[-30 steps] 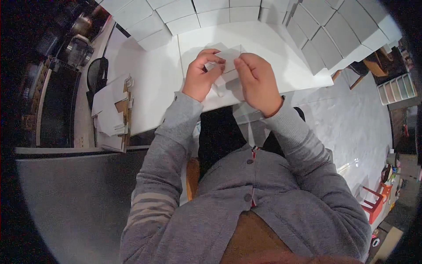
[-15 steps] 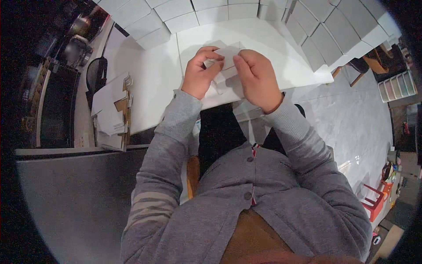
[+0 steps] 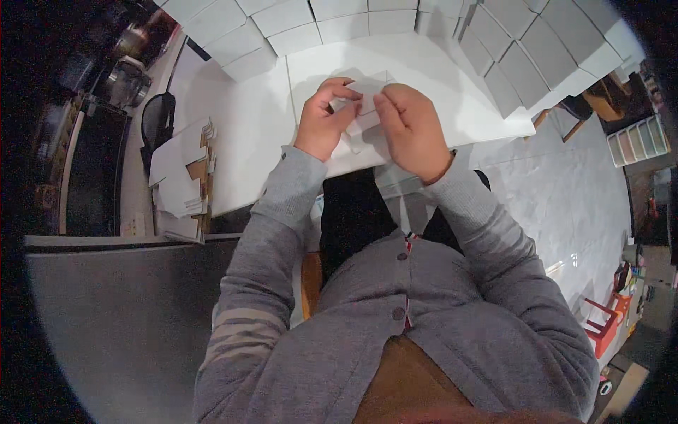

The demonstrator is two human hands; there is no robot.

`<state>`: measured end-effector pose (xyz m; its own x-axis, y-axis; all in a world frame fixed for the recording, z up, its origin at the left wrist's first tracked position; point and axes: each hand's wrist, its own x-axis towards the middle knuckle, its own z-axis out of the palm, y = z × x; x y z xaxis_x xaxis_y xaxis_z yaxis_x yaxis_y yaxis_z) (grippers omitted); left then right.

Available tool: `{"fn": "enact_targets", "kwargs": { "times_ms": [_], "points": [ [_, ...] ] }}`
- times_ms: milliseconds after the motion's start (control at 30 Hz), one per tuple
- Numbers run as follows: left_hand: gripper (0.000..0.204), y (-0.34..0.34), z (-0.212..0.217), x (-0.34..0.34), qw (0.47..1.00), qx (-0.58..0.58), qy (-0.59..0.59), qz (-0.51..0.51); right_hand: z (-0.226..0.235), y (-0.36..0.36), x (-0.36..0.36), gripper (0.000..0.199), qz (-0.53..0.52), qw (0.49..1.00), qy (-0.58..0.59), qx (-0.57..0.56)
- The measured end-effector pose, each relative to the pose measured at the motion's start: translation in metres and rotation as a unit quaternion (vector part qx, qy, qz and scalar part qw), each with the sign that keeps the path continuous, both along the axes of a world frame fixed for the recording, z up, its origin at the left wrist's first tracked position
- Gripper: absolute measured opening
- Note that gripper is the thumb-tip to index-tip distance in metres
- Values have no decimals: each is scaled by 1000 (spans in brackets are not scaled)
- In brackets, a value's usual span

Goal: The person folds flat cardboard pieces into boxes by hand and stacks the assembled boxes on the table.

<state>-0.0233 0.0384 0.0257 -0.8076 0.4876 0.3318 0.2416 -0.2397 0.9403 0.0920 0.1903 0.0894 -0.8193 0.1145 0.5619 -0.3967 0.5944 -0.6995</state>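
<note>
Between my hands, over the near part of the white table (image 3: 247, 141), is a partly folded white cardboard box (image 3: 365, 122). My left hand (image 3: 326, 120) is closed on its left side, thumb and fingers bent in a pinch. On the other side my right hand (image 3: 414, 132) grips the cardboard, its thumb pressed against the curled fingers. Much of the box is hidden behind both hands, and its white blends into the tabletop.
Finished-looking white boxes (image 3: 344, 28) are stacked along the table's back, with another tall stack (image 3: 540, 63) at the right. A pile of flat white cardboard blanks (image 3: 174, 169) lies at the left. Beyond the table stand clear drawers (image 3: 639, 139) and a red stool (image 3: 602, 328).
The fingers of both hands have shifted only slightly on the cardboard. Otherwise the hands and the box keep nearly the same place.
</note>
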Motion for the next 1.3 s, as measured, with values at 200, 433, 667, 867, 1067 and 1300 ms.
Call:
{"fn": "enact_targets", "kwargs": {
  "times_ms": [200,433,667,867,1067,1300],
  "points": [
    [20,0,-5,-6,1000,-3,2,-3,-7,-22,-4,19,52,998,38,-12],
    [20,0,0,0,1000,6,-7,-7,0,4,3,21,11,999,-16,-29],
    [22,0,1,-1,1000,-8,28,5,-1,3,-1,19,-29,1000,-13,0],
    [19,0,-2,-2,999,23,-39,-12,-5,-22,-4,19,51,998,30,8],
    [16,1,-6,-4,999,0,45,9,0,2,-5,20,41,999,25,-2],
    [13,-2,2,-2,996,-37,82,22,6,49,-29,17,-80,992,-94,11]
  ]
}}
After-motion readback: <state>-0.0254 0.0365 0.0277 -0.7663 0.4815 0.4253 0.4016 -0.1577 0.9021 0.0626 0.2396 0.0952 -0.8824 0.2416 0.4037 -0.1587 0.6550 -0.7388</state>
